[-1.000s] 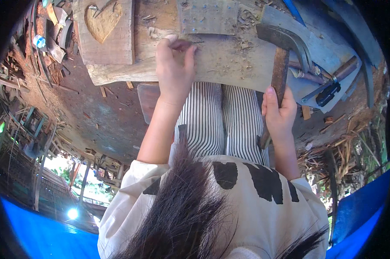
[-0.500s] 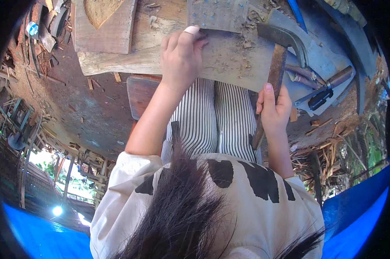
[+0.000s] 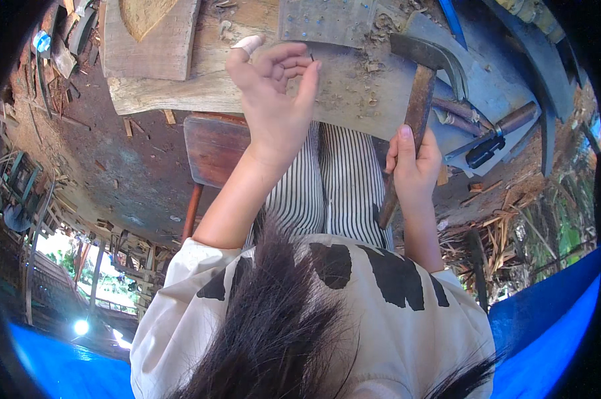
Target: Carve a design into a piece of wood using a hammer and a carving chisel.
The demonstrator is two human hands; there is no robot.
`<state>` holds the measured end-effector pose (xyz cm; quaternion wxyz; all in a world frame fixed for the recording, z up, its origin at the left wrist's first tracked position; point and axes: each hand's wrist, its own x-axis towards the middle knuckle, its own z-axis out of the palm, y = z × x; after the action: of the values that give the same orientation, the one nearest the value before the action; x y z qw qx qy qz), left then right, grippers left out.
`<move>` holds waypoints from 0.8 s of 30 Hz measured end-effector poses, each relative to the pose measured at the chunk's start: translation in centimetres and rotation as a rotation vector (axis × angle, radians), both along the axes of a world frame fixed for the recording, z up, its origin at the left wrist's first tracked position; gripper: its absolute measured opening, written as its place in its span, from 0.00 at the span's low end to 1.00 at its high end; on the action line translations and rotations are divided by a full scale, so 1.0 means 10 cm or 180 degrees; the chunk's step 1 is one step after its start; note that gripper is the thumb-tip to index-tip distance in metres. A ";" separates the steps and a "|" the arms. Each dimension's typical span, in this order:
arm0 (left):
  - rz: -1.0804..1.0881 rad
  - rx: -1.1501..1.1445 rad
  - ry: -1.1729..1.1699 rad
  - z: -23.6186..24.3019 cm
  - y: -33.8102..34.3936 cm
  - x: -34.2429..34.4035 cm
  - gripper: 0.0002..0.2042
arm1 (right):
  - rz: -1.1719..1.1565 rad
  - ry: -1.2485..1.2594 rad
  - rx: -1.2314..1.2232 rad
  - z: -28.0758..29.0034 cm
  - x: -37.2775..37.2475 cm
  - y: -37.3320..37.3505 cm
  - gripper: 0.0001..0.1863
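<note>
My left hand has turned palm-up at the workbench's near edge, one finger wrapped in a white bandage; its thumb and fingertips pinch what looks like a small dark nail. My right hand grips a hammer's wooden handle, with the dark metal head raised toward the far side. Beyond my left hand lies a thin board dotted with small blue marks, and left of that a thick board with a carved hollow. Both rest on the rough plank across the front of my striped legs.
Right of the hammer lie a chisel-like tool, wooden-handled pieces and curved dark strips. A wooden seat stands below the plank. Scrap wood litters the dirt floor. Blue tarpaulin lies along the lower rim.
My left hand has rolled from back-up to palm-up, showing a small dark object at its fingertips. The view has shifted slightly; the hammer stays in my right hand.
</note>
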<state>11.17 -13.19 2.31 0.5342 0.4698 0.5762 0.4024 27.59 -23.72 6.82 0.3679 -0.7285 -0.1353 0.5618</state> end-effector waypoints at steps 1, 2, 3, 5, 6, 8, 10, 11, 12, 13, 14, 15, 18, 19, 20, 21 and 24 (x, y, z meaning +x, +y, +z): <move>0.0260 -0.0202 -0.0311 0.03 0.00 0.02 0.26 | 0.0030 -0.0041 0.0014 -0.01 0.01 -0.01 0.10; 0.0260 -0.0209 -0.0321 0.02 0.00 0.01 0.26 | 0.0030 -0.0051 0.0007 -0.01 0.01 -0.01 0.10; 0.0096 0.0004 -0.0040 0.02 0.00 -0.03 0.26 | 0.0019 -0.0057 0.0011 -0.01 0.00 0.00 0.10; -0.0069 0.0214 0.0247 0.02 0.03 -0.09 0.26 | 0.0009 -0.0058 0.0012 -0.03 0.00 0.00 0.10; -0.0332 0.0697 0.0616 0.00 0.07 -0.10 0.28 | -0.0028 -0.0048 0.0015 -0.03 0.00 -0.01 0.10; -0.0596 0.1178 0.0967 -0.13 0.13 -0.11 0.30 | -0.0071 -0.0054 0.0012 -0.04 0.01 -0.02 0.10; -0.0429 0.1963 0.1302 -0.37 0.18 -0.13 0.29 | -0.0031 -0.0107 -0.0005 -0.04 -0.02 -0.02 0.10; -0.0428 0.1964 0.1307 -0.46 0.18 -0.13 0.29 | -0.0029 -0.0103 -0.0003 -0.05 -0.04 -0.02 0.10; -0.0310 0.2072 0.1228 -0.50 0.19 -0.10 0.29 | -0.0087 -0.0041 -0.0029 -0.03 -0.04 -0.01 0.10; -0.0191 0.2179 0.1151 -0.53 0.19 -0.08 0.28 | -0.0144 0.0023 -0.0054 -0.02 -0.04 -0.01 0.10; -0.0190 0.2172 0.1142 -0.53 0.16 -0.09 0.28 | -0.0145 0.0014 -0.0061 -0.03 -0.03 -0.02 0.10; -0.0449 0.2240 0.1438 -0.45 0.17 -0.09 0.30 | -0.0085 -0.0016 -0.0017 -0.04 -0.02 -0.04 0.10; -0.0714 0.2478 0.2121 -0.34 0.22 -0.09 0.31 | -0.0025 -0.0045 0.0001 -0.05 0.00 -0.06 0.10; -0.0710 0.2652 0.2519 -0.32 0.24 -0.09 0.29 | -0.0018 -0.0040 -0.0018 -0.05 -0.01 -0.06 0.10; -0.0713 0.2654 0.2517 -0.31 0.26 -0.11 0.29 | -0.0021 -0.0040 -0.0017 -0.06 -0.01 -0.05 0.10; -0.0900 0.2726 0.2586 -0.30 0.28 -0.12 0.28 | 0.0027 -0.0059 -0.0029 -0.05 -0.02 -0.04 0.09; -0.1024 0.2918 0.2552 -0.36 0.38 -0.15 0.26 | 0.0097 -0.0116 -0.0034 -0.06 -0.02 -0.05 0.09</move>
<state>9.68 -9.39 -1.27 0.0749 0.8462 0.4228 0.3157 27.37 -24.21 6.26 0.3529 -0.7384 -0.1501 0.5547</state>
